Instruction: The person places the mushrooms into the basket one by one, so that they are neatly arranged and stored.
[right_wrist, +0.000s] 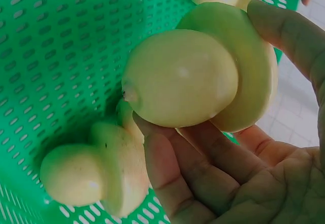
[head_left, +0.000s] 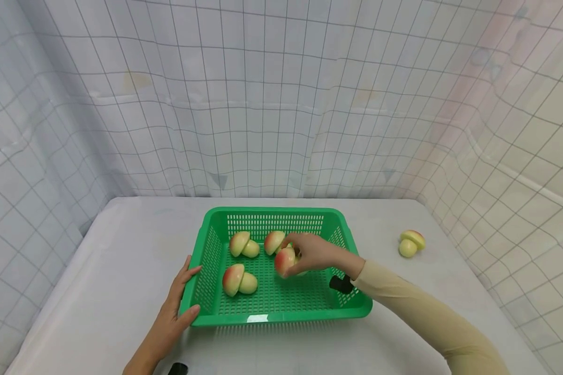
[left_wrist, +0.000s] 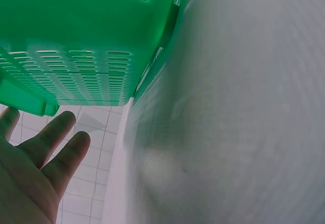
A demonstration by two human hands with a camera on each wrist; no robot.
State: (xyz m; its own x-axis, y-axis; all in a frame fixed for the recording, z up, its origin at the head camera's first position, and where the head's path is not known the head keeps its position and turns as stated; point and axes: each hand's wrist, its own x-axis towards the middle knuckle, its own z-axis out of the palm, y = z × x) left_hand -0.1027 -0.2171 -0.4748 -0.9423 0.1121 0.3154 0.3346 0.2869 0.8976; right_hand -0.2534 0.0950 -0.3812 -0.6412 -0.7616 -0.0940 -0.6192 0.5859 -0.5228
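My right hand (head_left: 309, 252) grips a toy mushroom (head_left: 285, 261) with a red and pale yellow cap, over the inside of a green plastic basket (head_left: 281, 317). In the right wrist view the held mushroom (right_wrist: 183, 76) shows its rounded stem, thumb on the cap and fingers beneath. More toy mushrooms lie in the basket: one at front left (head_left: 239, 280), one at back left (head_left: 244, 245) and one at back middle (head_left: 273, 241), partly hidden by the hand. My left hand (head_left: 173, 307) rests at the basket's left rim, its fingers fairly straight and spread in the left wrist view.
Another toy mushroom (head_left: 411, 243) lies on the white table (head_left: 431, 291) to the right of the basket. White grid-patterned curtains (head_left: 272, 104) hang behind the table and along both sides.
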